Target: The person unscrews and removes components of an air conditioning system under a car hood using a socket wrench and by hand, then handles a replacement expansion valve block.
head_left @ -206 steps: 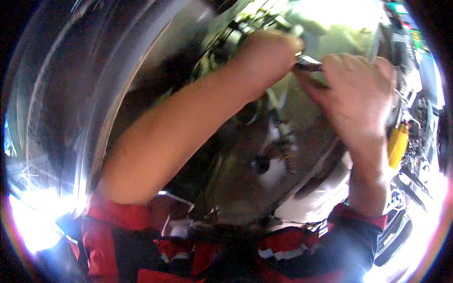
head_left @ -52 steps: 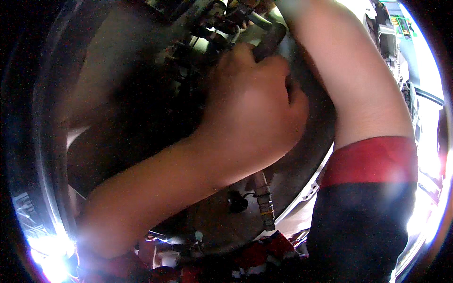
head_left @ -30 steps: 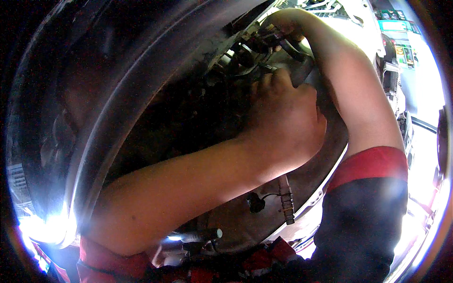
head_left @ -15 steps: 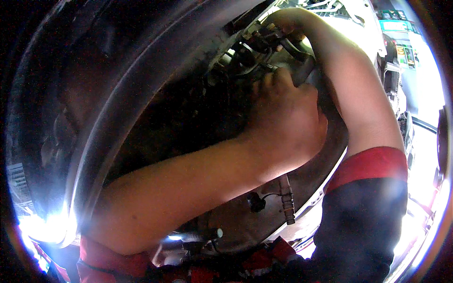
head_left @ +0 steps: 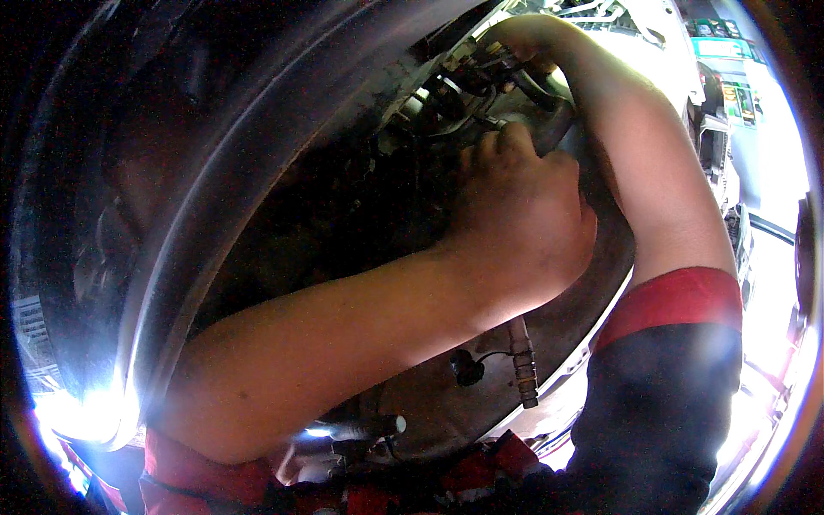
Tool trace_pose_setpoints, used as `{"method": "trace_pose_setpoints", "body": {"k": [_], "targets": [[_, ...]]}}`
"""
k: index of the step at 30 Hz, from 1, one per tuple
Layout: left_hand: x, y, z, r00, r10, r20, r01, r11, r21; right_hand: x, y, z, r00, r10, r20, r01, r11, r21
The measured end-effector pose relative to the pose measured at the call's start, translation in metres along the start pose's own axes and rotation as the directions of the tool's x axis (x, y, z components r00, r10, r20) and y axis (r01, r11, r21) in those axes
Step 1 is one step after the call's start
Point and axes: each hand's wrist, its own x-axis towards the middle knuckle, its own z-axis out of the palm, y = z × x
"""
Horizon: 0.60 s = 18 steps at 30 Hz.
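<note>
My left hand (head_left: 519,202) is closed at the centre right of the car's dark underbody, its knuckles upward beside a thick dark hose (head_left: 548,103); what its fingers grip is hidden. Above it, my right hand (head_left: 524,39) reaches over from the right and curls round the cluster of fittings and pipes (head_left: 481,75); its fingertips are in shadow, so I cannot make out what they hold. A ribbed cylindrical part (head_left: 524,369) hangs below my left wrist, with a small black piece (head_left: 468,367) on a wire beside it.
A large curved dark panel edge (head_left: 197,197) arches along the left. A short cylinder (head_left: 378,427) sits low in the middle, near a bright glare. Pale framework (head_left: 601,17) is at the top right, with coloured panels (head_left: 738,101) and strong light beyond.
Since the oldest frame, my right hand has moved up and left into the fittings, my left hand lower, and the view has shifted. Over the last second both have stayed nearly still.
</note>
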Motion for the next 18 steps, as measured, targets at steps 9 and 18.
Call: {"method": "trace_pose_setpoints", "body": {"k": [9,18], "targets": [[0.003,0.005,-0.001,0.987,-0.065,0.148,0.073,0.996,-0.045,-0.004,0.032,-0.014,0.932,-0.348,0.104,0.354,0.935,-0.036],[0.003,0.004,-0.002,0.978,-0.088,0.192,0.101,0.993,-0.061,-0.005,0.028,-0.007,0.932,-0.341,0.126,0.349,0.936,-0.049]]}}
